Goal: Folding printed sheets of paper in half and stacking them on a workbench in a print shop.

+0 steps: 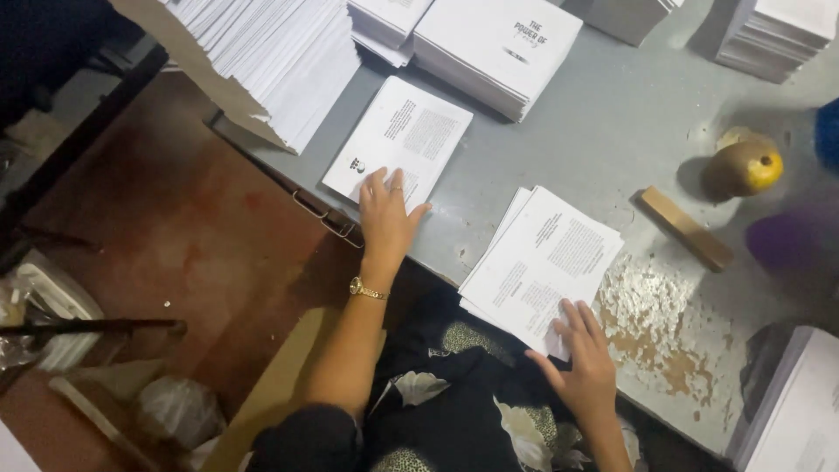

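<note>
Grey metal table (612,131), both hands flat on printed sheets near its front edge.
Head view: the left hand (387,218) lies open on a single printed sheet (402,140); the right hand (584,367) rests open on a small stack of sheets (542,262) overhanging the edge, bare tabletop between them.

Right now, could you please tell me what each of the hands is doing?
Left hand: open, flat on a single printed sheet.
Right hand: open, resting on a small printed stack.

Single sheet (398,142) lies left of the sheet stack (544,267).
</note>
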